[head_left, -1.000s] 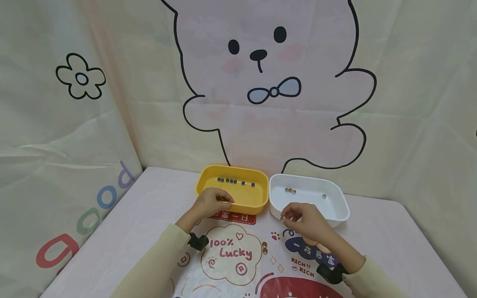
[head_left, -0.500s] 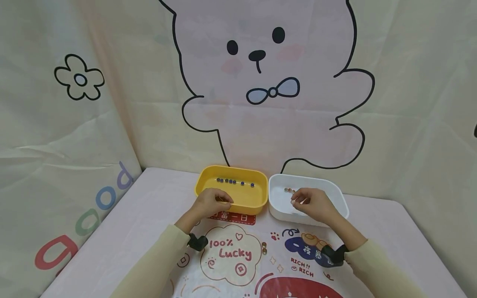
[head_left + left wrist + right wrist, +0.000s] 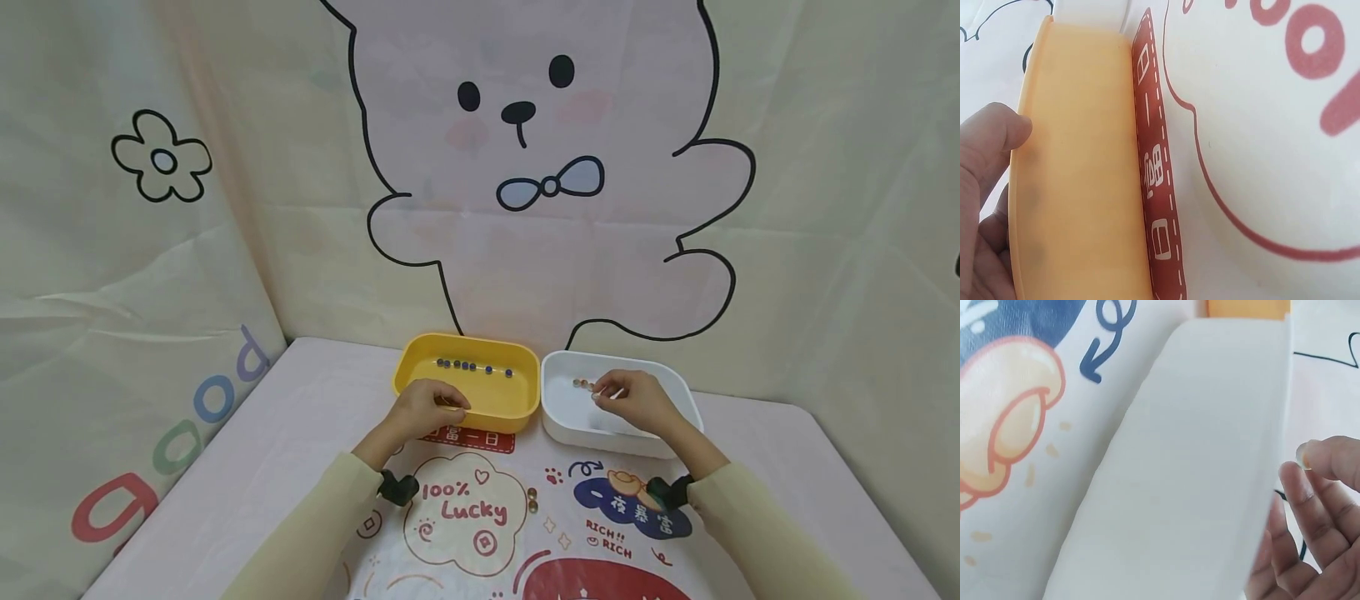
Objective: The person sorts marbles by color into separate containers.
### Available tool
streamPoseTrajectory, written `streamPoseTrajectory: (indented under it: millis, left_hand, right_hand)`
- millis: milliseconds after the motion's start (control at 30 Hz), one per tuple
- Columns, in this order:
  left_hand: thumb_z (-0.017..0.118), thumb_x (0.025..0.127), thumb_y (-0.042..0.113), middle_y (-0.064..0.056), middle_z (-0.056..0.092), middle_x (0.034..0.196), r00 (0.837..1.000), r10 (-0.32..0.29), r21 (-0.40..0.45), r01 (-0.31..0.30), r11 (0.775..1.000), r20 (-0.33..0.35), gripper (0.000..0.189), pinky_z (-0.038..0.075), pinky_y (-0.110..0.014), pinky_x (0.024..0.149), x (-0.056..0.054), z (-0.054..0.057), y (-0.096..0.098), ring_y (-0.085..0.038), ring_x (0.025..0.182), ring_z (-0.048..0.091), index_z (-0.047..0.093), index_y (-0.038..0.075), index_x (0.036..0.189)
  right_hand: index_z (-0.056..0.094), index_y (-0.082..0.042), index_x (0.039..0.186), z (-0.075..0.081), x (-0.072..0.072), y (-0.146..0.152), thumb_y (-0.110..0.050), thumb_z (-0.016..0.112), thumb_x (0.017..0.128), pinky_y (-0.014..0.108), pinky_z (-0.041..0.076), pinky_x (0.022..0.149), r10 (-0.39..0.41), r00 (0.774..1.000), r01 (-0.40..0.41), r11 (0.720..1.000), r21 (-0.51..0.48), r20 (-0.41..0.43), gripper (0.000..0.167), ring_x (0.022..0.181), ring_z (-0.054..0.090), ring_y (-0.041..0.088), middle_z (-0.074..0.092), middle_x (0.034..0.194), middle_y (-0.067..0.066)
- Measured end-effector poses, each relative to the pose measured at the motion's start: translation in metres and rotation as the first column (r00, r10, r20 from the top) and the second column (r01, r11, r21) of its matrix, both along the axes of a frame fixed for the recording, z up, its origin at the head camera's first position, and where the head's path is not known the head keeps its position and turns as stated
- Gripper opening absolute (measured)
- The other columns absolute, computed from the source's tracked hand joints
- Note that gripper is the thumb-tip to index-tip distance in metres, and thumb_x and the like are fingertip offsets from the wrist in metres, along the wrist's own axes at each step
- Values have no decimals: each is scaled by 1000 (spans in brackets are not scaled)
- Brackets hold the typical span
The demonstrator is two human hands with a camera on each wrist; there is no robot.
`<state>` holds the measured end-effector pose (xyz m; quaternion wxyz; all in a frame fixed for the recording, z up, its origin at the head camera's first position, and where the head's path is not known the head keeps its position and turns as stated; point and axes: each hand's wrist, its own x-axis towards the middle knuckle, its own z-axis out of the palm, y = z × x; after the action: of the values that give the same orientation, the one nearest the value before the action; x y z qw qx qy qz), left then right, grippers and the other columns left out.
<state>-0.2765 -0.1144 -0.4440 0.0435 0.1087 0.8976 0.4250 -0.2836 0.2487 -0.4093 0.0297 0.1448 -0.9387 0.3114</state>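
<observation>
In the head view my left hand (image 3: 429, 410) holds the near rim of the yellow tray (image 3: 517, 407). Its thumb (image 3: 1011, 127) lies at the rim in the left wrist view, with the other fingers partly hidden behind the wall. Several dark blue marbles (image 3: 465, 366) lie in a row inside this tray. My right hand (image 3: 637, 402) is over the white tray (image 3: 558, 421), thumb and forefinger pinching a small pale marble (image 3: 1302, 456). A few clear-and-orange marbles (image 3: 583, 383) lie in the white tray just left of the fingertips. My hand covers part of the tray floor.
Two golden-brown marbles (image 3: 532, 500) sit on the printed tablecloth (image 3: 465, 521) in front of the trays. The trays stand side by side near the table's back edge. A cloth backdrop (image 3: 630, 275) with a bear drawing rises behind them.
My right hand has moved from the white tray's front rim up and over its inside, then slightly further back and right. The left hand keeps its place on the yellow tray.
</observation>
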Motion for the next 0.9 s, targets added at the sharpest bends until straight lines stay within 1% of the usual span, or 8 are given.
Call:
streamPoseTrajectory:
  millis: [100,233,367,500,600,733,900]
  left_hand:
    - [76,79,30,11,67,90,1000,1,-3,-1,1000,-1,5,49,-35,87,0,0,0,-16,91,56,74,30,84]
    - [76,80,30,11,67,90,1000,-2,-4,2,1000,0,5,49,-35,87,0,0,0,-16,91,56,74,29,84]
    - [76,80,30,11,67,90,1000,2,-2,-2,1000,5,5,49,-36,87,0,0,1,-16,91,56,74,29,84]
    - [76,80,29,11,67,91,1000,7,-4,-7,1000,10,5,49,-36,88,0,1,2,-16,92,55,74,30,84]
    - [76,80,30,11,67,91,1000,8,-5,-8,1000,13,5,49,-36,88,0,0,2,-16,92,55,74,31,84]
    - [76,80,31,11,67,91,1000,4,-5,-4,1000,12,5,49,-36,87,0,-1,1,-16,92,56,74,31,84]
    - [76,80,31,11,67,91,1000,5,-4,-5,1000,16,5,49,-36,87,0,0,1,-17,92,56,74,31,84]
  right_hand:
    - [70,-7,94,-3,-6,1,-14,70,84,28,46,64,5,1000,-5,1000,-2,3,12,74,59,17,68,82,5]
    - [70,-6,93,-9,-15,4,-12,70,83,26,45,63,13,1000,-13,1000,9,-7,12,72,59,15,69,81,6]
    - [70,-5,92,-14,-24,7,-11,70,82,26,44,61,8,1000,-8,1000,16,1,12,70,58,13,69,80,7]
    - [70,-3,93,-18,-30,10,-11,69,82,26,42,60,-8,1000,8,1000,8,20,13,70,56,14,69,80,8]
    - [69,-2,95,-24,-34,12,-10,69,83,26,43,57,-19,998,19,1000,-9,53,14,70,55,14,67,81,9]
    - [68,-1,96,-32,-37,13,-9,68,84,26,45,54,-31,992,34,999,-21,124,14,68,54,14,65,82,8]
    - [67,-3,97,-41,-41,14,-8,66,84,27,47,56,-45,978,51,998,-24,205,14,68,57,15,62,83,7]
